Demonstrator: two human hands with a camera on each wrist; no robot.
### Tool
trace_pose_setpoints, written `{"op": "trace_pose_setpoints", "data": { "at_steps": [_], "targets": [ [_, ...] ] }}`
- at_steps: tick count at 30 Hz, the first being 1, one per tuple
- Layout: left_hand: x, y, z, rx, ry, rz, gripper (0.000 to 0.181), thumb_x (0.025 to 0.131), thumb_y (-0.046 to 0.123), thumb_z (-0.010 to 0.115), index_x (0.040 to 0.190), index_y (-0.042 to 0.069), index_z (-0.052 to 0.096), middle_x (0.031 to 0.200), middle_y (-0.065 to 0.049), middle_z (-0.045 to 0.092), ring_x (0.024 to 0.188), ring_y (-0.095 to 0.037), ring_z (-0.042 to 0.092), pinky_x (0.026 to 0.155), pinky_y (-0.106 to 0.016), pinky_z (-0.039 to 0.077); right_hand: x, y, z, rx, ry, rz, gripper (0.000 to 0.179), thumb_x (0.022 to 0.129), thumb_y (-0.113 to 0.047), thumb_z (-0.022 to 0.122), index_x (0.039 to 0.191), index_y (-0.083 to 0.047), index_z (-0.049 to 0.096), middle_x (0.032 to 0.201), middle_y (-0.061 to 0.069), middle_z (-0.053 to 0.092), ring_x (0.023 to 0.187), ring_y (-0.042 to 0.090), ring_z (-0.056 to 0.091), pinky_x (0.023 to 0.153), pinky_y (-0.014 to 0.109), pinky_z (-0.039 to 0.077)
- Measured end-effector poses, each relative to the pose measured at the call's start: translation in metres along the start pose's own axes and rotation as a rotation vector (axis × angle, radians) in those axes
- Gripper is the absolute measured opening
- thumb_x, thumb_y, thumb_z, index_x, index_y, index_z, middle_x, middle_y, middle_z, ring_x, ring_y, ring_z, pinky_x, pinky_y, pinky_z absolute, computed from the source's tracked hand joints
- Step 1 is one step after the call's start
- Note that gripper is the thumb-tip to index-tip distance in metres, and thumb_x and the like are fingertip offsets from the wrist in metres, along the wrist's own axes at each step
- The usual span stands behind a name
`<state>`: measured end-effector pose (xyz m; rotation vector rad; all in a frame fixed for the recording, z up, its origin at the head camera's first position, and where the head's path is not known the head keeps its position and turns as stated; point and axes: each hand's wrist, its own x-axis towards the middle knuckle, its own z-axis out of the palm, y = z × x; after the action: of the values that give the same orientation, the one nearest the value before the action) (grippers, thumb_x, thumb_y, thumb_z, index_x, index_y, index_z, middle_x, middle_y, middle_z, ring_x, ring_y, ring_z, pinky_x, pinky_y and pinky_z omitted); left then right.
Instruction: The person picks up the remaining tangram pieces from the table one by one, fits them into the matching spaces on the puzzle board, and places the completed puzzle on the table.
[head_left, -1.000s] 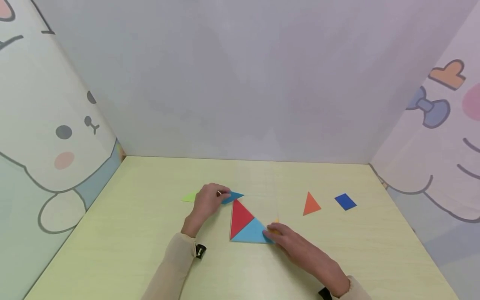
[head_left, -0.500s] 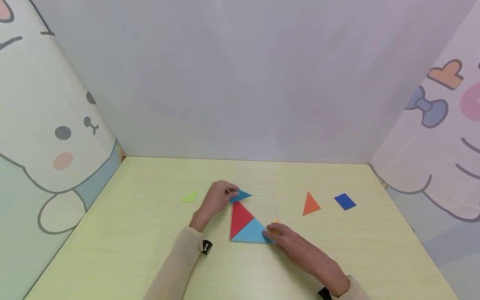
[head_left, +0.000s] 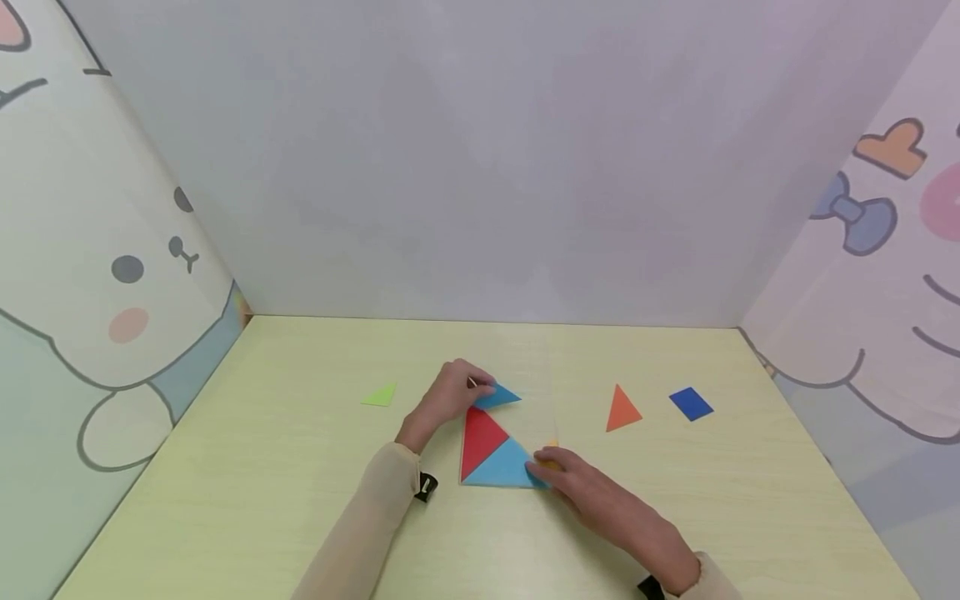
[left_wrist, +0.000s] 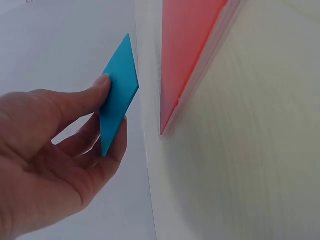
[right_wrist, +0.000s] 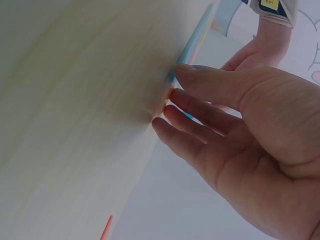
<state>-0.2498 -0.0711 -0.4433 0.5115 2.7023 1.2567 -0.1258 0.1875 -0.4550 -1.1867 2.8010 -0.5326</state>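
My left hand [head_left: 448,392] pinches a blue four-sided tangram piece [left_wrist: 117,95] between thumb and fingers. The piece is raised off the table, near the top tip of the red triangle [head_left: 482,440], and its far end is covered by the fingers in the head view. Along its lower slanted edge, the red triangle meets a light blue triangle [head_left: 498,464]. My right hand [head_left: 600,496] rests with relaxed fingers at the light blue triangle's right corner; the thumb touches that corner, and the fingertips lie on a small orange-yellow piece [head_left: 553,463], mostly hidden beneath them.
A small lime-green triangle [head_left: 380,395] lies to the left on the pale wooden table [head_left: 300,467]. Over on the right are an orange triangle [head_left: 622,409] and a dark blue square-like piece [head_left: 691,403]. A grey wall [head_left: 495,208] closes off the back.
My left hand has carried the blue piece rightward from beside the lime-green triangle to just above the red triangle's tip, uncovering the green one. The right hand stays put.
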Motion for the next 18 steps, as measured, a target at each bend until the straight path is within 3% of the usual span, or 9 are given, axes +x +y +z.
{"op": "trace_pose_setpoints", "data": {
  "at_steps": [8, 18],
  "targets": [
    [0.01, -0.004, 0.008, -0.024, -0.07, 0.032, 0.015, 0.094, 0.008, 0.075, 0.107, 0.002, 0.081, 0.098, -0.007, 0.078, 0.083, -0.015, 0.066, 0.072, -0.023, 0.056, 0.0, 0.002, 0.001, -0.002, 0.008, -0.016, 0.043, 0.096, 0.002, 0.067, 0.139, -0.003, 0.063, 0.139, 0.016, 0.054, 0.125, 0.033, 0.056, 0.096, 0.042, 0.056],
    [0.015, -0.005, 0.014, 0.0, -0.069, 0.034, 0.017, 0.095, 0.008, 0.074, 0.11, 0.002, 0.08, 0.102, -0.008, 0.078, 0.091, -0.02, 0.069, 0.079, -0.029, 0.059, 0.001, 0.0, -0.001, -0.008, -0.009, 0.0, 0.043, 0.096, 0.003, 0.067, 0.139, -0.003, 0.063, 0.139, 0.017, 0.054, 0.126, 0.033, 0.056, 0.097, 0.042, 0.056]
  ]
}}
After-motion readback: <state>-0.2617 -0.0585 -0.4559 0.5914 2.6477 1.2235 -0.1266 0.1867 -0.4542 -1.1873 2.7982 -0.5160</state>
